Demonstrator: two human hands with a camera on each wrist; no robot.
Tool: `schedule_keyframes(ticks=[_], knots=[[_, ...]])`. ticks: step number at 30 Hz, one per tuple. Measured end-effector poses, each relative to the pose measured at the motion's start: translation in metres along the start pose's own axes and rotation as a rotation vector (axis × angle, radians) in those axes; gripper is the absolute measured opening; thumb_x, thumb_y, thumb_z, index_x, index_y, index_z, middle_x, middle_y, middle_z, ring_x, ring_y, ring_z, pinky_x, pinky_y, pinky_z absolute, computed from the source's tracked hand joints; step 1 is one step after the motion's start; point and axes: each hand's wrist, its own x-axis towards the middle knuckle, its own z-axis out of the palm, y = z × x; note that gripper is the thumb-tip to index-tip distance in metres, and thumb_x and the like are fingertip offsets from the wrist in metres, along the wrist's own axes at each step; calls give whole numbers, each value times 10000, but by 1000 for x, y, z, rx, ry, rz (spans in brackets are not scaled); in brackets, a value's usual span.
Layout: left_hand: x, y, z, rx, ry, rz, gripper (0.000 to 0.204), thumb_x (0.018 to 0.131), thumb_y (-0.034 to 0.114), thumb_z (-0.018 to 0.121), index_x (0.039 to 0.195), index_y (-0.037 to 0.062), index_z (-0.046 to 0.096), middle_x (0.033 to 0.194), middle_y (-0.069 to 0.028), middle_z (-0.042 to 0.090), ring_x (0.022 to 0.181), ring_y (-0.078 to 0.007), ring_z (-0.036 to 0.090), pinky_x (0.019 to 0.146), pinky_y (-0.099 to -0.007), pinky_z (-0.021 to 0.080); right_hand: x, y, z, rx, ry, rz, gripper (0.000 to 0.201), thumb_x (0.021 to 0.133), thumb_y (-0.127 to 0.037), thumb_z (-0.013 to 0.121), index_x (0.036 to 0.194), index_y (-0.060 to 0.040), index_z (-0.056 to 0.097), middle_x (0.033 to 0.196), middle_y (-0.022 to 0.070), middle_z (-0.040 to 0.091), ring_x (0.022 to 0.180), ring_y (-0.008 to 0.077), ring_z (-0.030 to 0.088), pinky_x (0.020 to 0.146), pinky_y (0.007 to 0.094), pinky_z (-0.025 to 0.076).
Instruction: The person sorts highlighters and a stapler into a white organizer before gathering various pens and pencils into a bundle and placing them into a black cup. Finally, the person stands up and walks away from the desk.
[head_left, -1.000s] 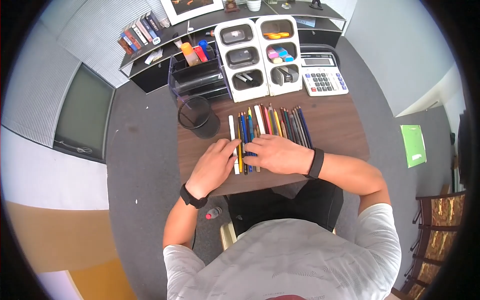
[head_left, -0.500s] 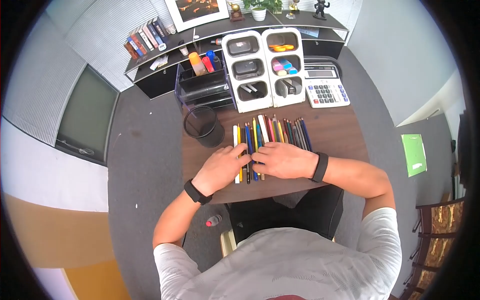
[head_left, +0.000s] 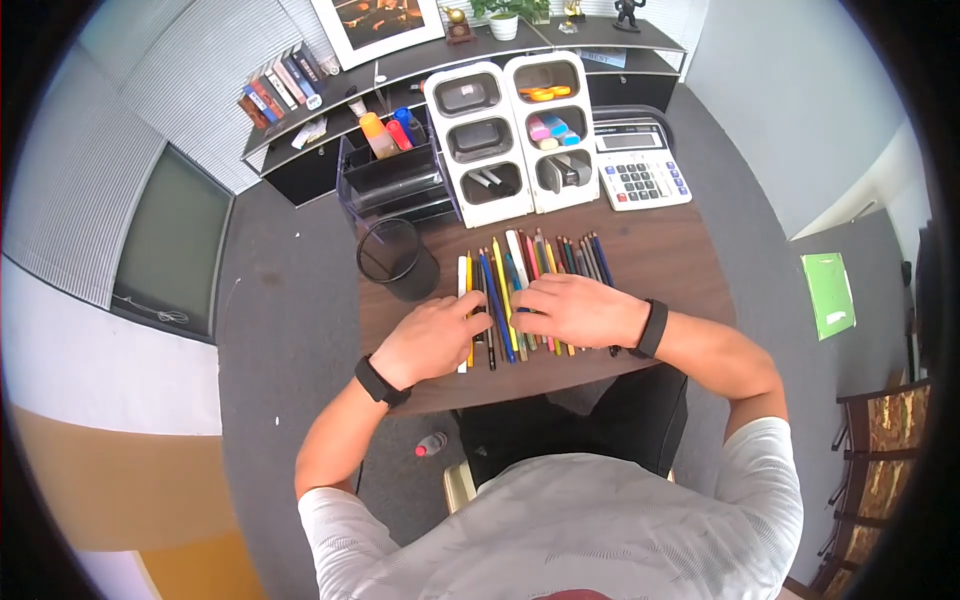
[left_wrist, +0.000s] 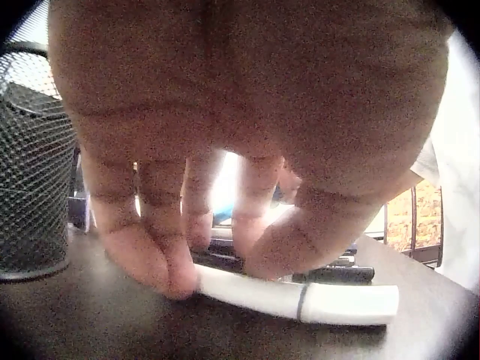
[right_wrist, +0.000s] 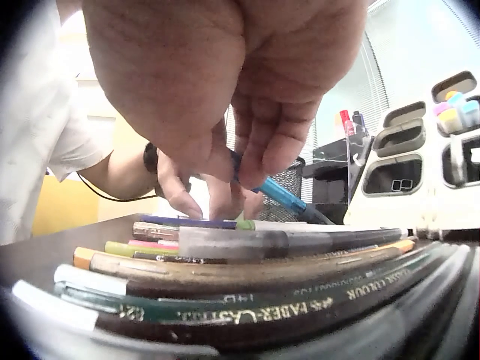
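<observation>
A row of pencils and pens (head_left: 500, 275) lies side by side on the brown desk (head_left: 670, 265). At its left end is a white capped pen (left_wrist: 345, 302), with fingertips of my left hand (head_left: 432, 335) touching it. The left fingers and thumb bend loosely down over that end of the row. My right hand (head_left: 582, 308) covers the near part of the row's middle. Its thumb and fingers pinch a translucent blue pen (right_wrist: 283, 196), tilted above the others in the right wrist view. A yellow pencil and a blue pencil (head_left: 497, 318) show between the hands.
A black mesh pen cup (head_left: 398, 260) stands left of the row. Behind are a dark desk organizer (head_left: 395, 180), white compartment racks (head_left: 497, 205) with erasers, scissors and a stapler, and a calculator (head_left: 645, 185). A bottle (head_left: 431, 445) lies on the floor.
The gap between my hands has widened, with more of the yellow and blue pencils showing. My right hand has shifted slightly right along the row. The head view has tilted a little.
</observation>
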Motion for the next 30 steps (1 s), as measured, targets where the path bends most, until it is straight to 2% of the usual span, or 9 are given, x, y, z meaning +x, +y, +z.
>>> schedule_keyframes(ticks=[9,18,21,24,28,30], knots=[[0,5,-15,14,-135,-85,312,867,28,665,1177,58,651,1382,-138,540,1043,-340,699,886,-466,602,1,0,-1,18,14,-3,272,879,-144,652,1144,-86,654,1170,92,630,1028,266,672,920,392,572],[8,-9,-16,95,-202,5,181,930,63,601,1110,59,618,1347,-144,571,1032,-332,710,865,-457,608,-1,-2,0,62,57,19,260,890,-139,649,1143,-79,660,1170,92,634,1036,280,676,915,399,579],[7,-19,-12,89,-155,97,191,938,69,596,1127,65,619,1301,-124,596,1019,-327,705,858,-453,607,-1,-2,-1,84,71,42,264,887,-133,656,1146,-77,665,1173,89,636,1042,282,679,910,400,581],[4,-25,-7,12,-27,116,321,867,38,696,1183,54,649,1314,-118,631,1088,-343,700,914,-439,602,-2,0,0,129,126,77,298,873,-114,684,1167,-71,666,1196,93,638,1044,292,680,902,410,581],[3,-24,-5,-136,275,68,418,858,2,726,1272,33,673,1313,-135,669,1129,-347,698,947,-417,596,2,4,-5,125,240,107,299,900,-107,673,1194,-54,654,1159,117,652,1024,322,686,902,426,582],[5,-16,-7,-162,424,4,453,852,-20,740,1300,17,677,1296,-147,684,1134,-347,699,950,-407,591,8,2,-12,128,269,152,333,867,-80,703,1196,-56,655,1162,118,651,1016,328,687,892,425,583]])
